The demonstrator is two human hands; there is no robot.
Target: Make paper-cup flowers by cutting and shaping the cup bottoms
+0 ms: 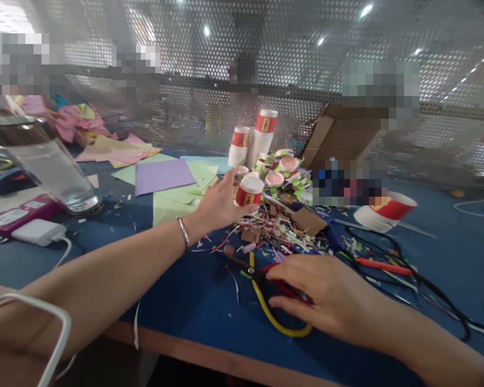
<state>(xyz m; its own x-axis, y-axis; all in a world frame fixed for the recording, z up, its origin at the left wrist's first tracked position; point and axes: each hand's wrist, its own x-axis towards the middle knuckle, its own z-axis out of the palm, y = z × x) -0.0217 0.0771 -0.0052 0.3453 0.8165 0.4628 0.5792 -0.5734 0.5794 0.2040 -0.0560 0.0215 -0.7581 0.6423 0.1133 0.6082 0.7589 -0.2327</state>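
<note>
My left hand (pixel 220 204) reaches forward over the blue table (pixel 177 290) and grips a red and white paper cup (pixel 249 192) lying tilted at the edge of a pile of paper scraps (pixel 274 228). A silver bracelet (pixel 183 231) circles that wrist. My right hand (pixel 318 293) lies palm down near the front edge, fingers closed over scissors with red and yellow handles (pixel 266 301). The scissor blades point left toward the scraps.
Two cup stacks (pixel 254 137) stand behind the pile, with cut cup bottoms beside them. Another cup (pixel 385 210) lies on its side at right, near black cables (pixel 419 274). A glass jar (pixel 48 161), coloured paper sheets (pixel 165 174), a white charger (pixel 38 231) and a cardboard box (pixel 339 137) surround the area.
</note>
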